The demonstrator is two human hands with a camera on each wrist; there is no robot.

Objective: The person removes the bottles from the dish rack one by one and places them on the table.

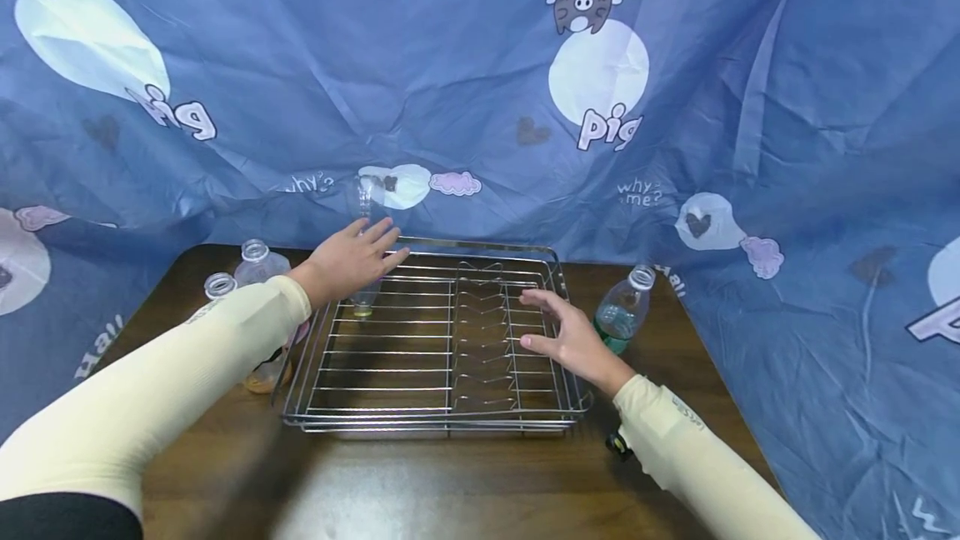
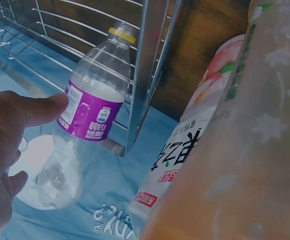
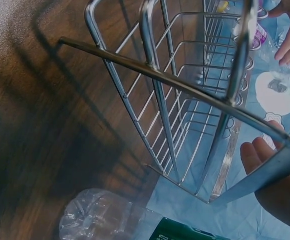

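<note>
A metal wire dish rack [image 1: 382,390] stands on the brown table. Upside down at its back left is a clear plastic bottle [image 1: 364,298], its purple label [image 2: 92,112] and yellow neck ring [image 2: 122,35] showing in the left wrist view. My left hand [image 1: 348,265] is beside this bottle, fingers spread and straight, the thumb tip overlapping the label's edge in the left wrist view. Over the rack's right side hovers my right hand [image 1: 570,340], fingers loosely bent and apart, holding nothing.
Left of the rack stand clear bottles [image 1: 255,252], one with a peach-print label [image 2: 184,135]. A bottle with a green label [image 1: 618,311] stands to the right. Blue printed cloth [image 1: 450,65] hangs behind the table.
</note>
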